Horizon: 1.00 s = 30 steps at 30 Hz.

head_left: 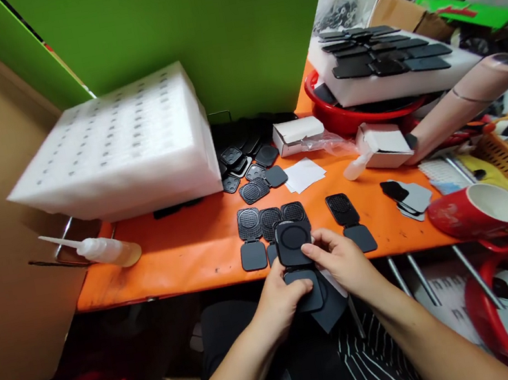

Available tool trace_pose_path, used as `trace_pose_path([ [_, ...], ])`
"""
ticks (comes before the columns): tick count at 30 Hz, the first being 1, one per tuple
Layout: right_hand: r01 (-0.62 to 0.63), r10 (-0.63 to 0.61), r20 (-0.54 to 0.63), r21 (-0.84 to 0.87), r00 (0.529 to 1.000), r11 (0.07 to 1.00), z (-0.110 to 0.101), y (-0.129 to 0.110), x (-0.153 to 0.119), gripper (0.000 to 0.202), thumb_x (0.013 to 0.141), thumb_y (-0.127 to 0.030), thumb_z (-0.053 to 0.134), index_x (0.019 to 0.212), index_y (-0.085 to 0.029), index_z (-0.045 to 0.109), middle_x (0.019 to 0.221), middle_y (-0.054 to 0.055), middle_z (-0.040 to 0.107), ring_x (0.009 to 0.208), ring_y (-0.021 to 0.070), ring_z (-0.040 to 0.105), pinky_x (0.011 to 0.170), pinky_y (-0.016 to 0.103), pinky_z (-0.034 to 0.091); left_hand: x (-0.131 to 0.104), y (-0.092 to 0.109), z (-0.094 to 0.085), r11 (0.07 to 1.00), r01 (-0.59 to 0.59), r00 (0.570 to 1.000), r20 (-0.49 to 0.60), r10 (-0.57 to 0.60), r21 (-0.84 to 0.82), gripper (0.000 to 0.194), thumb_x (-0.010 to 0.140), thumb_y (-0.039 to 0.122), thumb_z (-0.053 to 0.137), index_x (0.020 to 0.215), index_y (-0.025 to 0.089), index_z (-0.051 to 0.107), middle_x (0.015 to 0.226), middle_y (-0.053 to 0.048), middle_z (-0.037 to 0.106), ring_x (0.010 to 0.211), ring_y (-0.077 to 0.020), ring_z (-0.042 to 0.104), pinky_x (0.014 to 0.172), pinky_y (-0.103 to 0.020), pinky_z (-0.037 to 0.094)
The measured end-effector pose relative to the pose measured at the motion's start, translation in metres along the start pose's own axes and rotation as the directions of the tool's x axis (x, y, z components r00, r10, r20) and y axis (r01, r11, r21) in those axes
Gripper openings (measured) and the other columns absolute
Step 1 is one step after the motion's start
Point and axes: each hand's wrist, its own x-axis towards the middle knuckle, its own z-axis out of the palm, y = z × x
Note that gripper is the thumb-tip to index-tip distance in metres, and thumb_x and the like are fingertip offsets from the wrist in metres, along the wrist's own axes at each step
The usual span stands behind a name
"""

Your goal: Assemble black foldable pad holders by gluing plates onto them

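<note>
Close to the table's front edge, I hold a black hinged pad (294, 243) with two square panels, the upper one marked by a ring. My left hand (275, 294) is closed on the lower panel, thumb pressed on its face. My right hand (342, 259) pinches the right edge of the upper panel. Below the right hand hangs a dark sheet (333, 310) with a pale strip; which fingers hold it I cannot tell. Behind the held pad lie several unfolded hinged pads (249, 223) with gridded upper panels. Another hinged pad (342, 208) lies to the right.
A white foam block (143, 150) stands at left, near a glue bottle (110, 251). Black parts (239, 160) are piled at the back. White boxes (298, 133), a pink cylinder (469, 103), a red mug (459, 213) and a red basin (480, 301) are on the right.
</note>
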Motion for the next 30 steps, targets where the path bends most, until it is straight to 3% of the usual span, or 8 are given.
trace_pose_path([
  [8,0.017,-0.019,-0.028,-0.081,0.999,0.997,0.0016,-0.001,-0.0014,0.02,0.08,-0.039,0.056,0.078,-0.019,0.056,0.068,-0.001,0.052,0.064,0.0136,0.05,0.06,0.026,0.042,-0.0003,0.0003,0.0004,1.0,0.011,1.0,0.01,-0.012,0.022,0.04,0.056,0.013,0.062,0.095,0.017,0.057,0.072,0.002,0.059,0.063,-0.012,0.051,0.061,-0.024,0.041],
  [30,0.007,-0.012,-0.071,-0.071,0.997,0.997,0.0054,0.0037,-0.0046,0.022,0.08,-0.04,0.056,0.077,-0.018,0.056,0.068,-0.001,0.054,0.064,0.0141,0.05,0.06,0.025,0.042,0.001,-0.0083,-0.0005,0.997,-0.028,0.999,0.04,0.026,0.066,0.045,0.057,0.013,0.061,0.101,0.015,0.053,0.078,0.001,0.059,0.068,-0.0126,0.052,0.063,-0.025,0.042],
])
